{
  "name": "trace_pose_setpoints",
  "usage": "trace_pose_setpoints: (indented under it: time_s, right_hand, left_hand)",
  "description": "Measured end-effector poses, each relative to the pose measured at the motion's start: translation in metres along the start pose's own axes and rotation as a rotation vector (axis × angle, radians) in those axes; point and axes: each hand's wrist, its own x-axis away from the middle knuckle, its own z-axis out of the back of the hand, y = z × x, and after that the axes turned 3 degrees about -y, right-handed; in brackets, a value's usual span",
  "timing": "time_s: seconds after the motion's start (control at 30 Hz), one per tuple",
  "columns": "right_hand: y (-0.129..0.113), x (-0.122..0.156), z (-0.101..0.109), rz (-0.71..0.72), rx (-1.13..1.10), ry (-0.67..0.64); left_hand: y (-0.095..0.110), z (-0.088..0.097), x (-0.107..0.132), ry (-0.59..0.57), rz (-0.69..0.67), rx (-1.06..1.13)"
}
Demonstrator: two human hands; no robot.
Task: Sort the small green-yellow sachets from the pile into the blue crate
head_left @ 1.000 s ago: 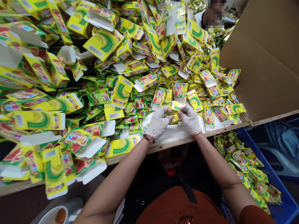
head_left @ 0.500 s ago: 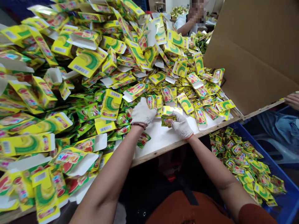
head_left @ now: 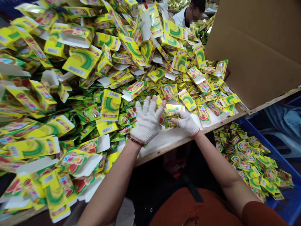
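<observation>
My left hand (head_left: 148, 121), in a white glove with bare fingertips, is open with its fingers spread, palm down over the near edge of the packet pile. A beaded bracelet circles that wrist. My right hand (head_left: 187, 123), gloved the same way, pinches a small yellow-green packet (head_left: 171, 121) between thumb and fingers, just right of the left hand. Behind it lies a yellow box (head_left: 175, 108), partly hidden. Another box (head_left: 169, 93) showing a watermelon print leans beyond. Small green packets (head_left: 88, 114) spread out left of my left hand.
Many open yellow boxes (head_left: 82, 61) are heaped at left and behind. The white tabletop (head_left: 155, 145) has a wooden edge. A cardboard sheet (head_left: 254, 47) stands at right. Below it, a blue crate (head_left: 268, 138) holds many packets. A person (head_left: 188, 15) bends at the back.
My left hand has lifted toward me and spread its fingers; the box that was by it is now mostly hidden. My right hand keeps its packet. The person at the back has bent lower.
</observation>
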Motion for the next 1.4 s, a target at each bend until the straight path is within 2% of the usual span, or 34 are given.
trace_pose_setpoints:
  time_s: [0.07,0.1,0.13,0.27,0.33,0.5,0.67,0.8,0.9,1.0,1.07,1.13,1.2,1.3,1.4]
  right_hand:
    - [-0.004,0.004,-0.001,-0.007,0.0,-0.048]
    - [-0.005,0.005,-0.002,0.003,0.001,-0.035]
    - [-0.007,0.006,-0.003,0.021,-0.002,0.005]
    - [-0.008,0.007,-0.008,0.115,0.017,0.261]
    - [-0.006,0.006,-0.009,0.145,0.097,0.324]
    - [0.001,0.003,-0.007,0.227,0.324,0.261]
    - [0.001,0.001,-0.007,0.231,0.589,0.131]
    - [-0.001,0.003,-0.017,0.213,0.776,0.207]
    - [-0.001,0.007,-0.019,0.201,0.625,0.23]
    - [-0.001,0.011,-0.015,0.102,0.382,0.182]
    - [-0.003,0.013,-0.013,0.071,0.374,0.204]
    - [-0.008,0.014,-0.015,0.104,0.463,0.227]
    - [-0.015,0.016,-0.018,0.073,0.488,0.137]
    - [-0.026,0.021,-0.023,-0.163,0.307,-0.05]
    - [-0.033,0.026,-0.025,-0.285,0.144,-0.104]
  left_hand:
    - [-0.003,-0.004,-0.002,-0.052,-0.127,-0.05]
    - [-0.004,-0.008,-0.003,-0.06,-0.141,-0.055]
    - [-0.003,-0.011,-0.002,-0.057,-0.115,-0.055]
    - [0.005,-0.024,0.004,-0.015,0.126,-0.03]
    - [0.011,-0.027,0.008,-0.001,0.179,-0.01]
    - [0.012,-0.03,0.014,0.025,0.183,-0.017]
    - [0.009,-0.034,0.017,0.003,0.052,-0.068]
    - [0.012,-0.038,0.018,0.002,0.017,-0.04]
    - [0.012,-0.038,0.018,0.012,0.069,0.005]
    - [0.011,-0.036,0.018,0.015,0.098,0.002]
    - [0.012,-0.034,0.018,0.023,0.074,-0.018]
    - [0.015,-0.034,0.018,0.035,0.032,-0.036]
    - [0.017,-0.034,0.019,0.044,0.013,-0.036]
    - [0.016,-0.035,0.019,0.065,0.061,-0.008]
    - [0.015,-0.036,0.018,0.088,0.107,0.031]
